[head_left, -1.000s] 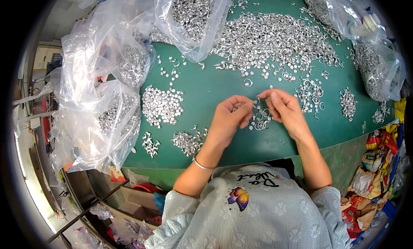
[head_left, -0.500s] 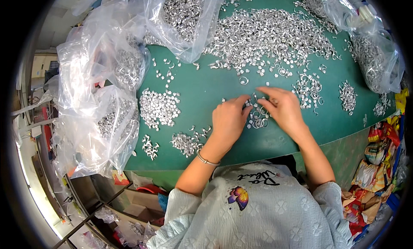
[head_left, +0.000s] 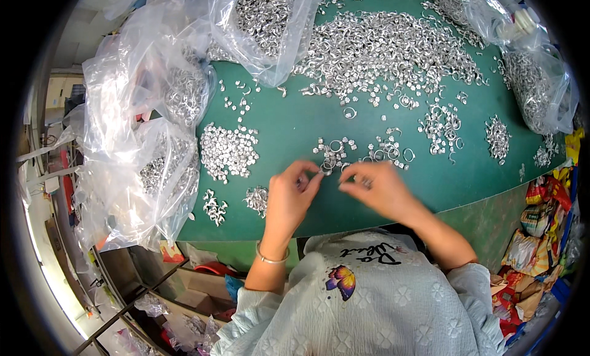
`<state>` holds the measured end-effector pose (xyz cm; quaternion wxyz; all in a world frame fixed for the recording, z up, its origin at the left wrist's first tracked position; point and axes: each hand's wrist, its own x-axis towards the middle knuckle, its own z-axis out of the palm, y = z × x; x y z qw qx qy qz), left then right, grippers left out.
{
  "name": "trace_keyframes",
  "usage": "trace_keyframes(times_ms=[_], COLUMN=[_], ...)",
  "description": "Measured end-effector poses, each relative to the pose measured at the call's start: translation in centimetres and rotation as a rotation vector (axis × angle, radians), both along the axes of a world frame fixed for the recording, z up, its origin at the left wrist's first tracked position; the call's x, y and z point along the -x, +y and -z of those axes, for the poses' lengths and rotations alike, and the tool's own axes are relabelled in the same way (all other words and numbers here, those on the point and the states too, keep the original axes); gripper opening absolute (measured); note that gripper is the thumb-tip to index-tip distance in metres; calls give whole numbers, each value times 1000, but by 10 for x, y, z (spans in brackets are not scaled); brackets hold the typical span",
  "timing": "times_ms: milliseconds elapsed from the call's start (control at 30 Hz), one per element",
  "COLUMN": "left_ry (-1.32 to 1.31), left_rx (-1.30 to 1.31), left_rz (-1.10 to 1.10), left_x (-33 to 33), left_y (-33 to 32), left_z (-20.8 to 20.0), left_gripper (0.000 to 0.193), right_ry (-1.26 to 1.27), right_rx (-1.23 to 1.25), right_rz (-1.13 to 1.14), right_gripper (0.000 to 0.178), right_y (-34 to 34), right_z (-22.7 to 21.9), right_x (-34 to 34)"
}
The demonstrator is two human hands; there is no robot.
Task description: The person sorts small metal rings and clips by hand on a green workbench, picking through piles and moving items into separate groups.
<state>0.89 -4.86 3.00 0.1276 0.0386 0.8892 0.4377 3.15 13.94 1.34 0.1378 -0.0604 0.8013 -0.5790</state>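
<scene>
My left hand [head_left: 290, 196], with a bangle at its wrist, is curled just above the green table [head_left: 276, 125]. Its thumb and forefinger nearly meet at a small cluster of silver rings and flower-shaped pieces [head_left: 334, 150]; what it holds is too small to make out. Facing it, my right hand [head_left: 381, 191] is bent inward, blurred by motion. Some small silver metal pieces [head_left: 367, 183] show within its curled fingers. Right beyond that hand lies another group of rings and little pieces [head_left: 387, 152]. A single ring [head_left: 350, 112] sits farther off.
A large heap of silver parts [head_left: 387, 51] spreads across the far side. Clear plastic bags of parts stand at left [head_left: 147, 122], back [head_left: 264, 30] and right [head_left: 531, 85]. Smaller piles include flower-shaped pieces [head_left: 228, 152] at left and curved pieces [head_left: 497, 138] at right.
Both hands have drawn back toward me, the left also shifting left and the right slightly left. Two groups of rings and pieces, partly covered before, now show beyond the fingers.
</scene>
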Motion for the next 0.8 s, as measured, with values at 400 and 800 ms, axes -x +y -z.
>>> trace_keyframes(times_ms=[400, 800], left_ry=[-399, -912], left_rx=[-533, -1464], left_rz=[-257, -113], left_x=[-30, -32], left_y=[-33, -6], left_z=[3, 26], left_gripper=[10, 27], right_ry=[15, 210], right_rx=[38, 49], right_rz=[19, 75], right_gripper=[13, 14], right_y=[-42, -21], right_z=[5, -24], right_x=[-14, -22])
